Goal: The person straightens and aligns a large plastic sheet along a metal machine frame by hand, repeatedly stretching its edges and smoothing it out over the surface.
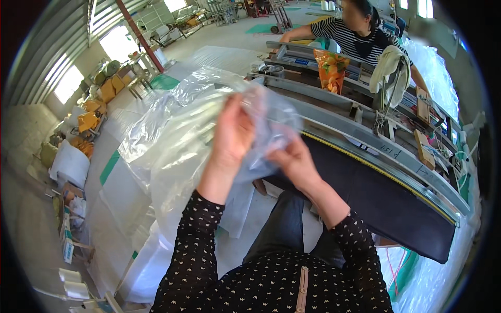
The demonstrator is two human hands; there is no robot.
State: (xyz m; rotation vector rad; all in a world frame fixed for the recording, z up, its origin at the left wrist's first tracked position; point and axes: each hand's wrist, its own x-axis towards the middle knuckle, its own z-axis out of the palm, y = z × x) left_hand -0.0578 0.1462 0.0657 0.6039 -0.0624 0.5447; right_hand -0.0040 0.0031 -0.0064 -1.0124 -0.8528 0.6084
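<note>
Above the dark bench [376,193], we are pinching the clear plastic bag [182,130] with left hand [233,133] and right hand [295,159], fingers closed on film, best rubbing layers apart gently.

Left hand [233,136] and right hand [295,159] raised side by side before the chest, both gripping the clear, thin plastic bag [182,130]; the bag spreads up and to the left of the hands. Long dark-topped metal workbench [386,203] runs diagonally at right, just beyond the right hand. Orange printed packet [331,68] stands on the bench's far part. Another person in a striped top [360,39] is behind the bench, on its far side. White filled sacks [70,161] lie on the floor at far left, well apart from the hands.
</note>
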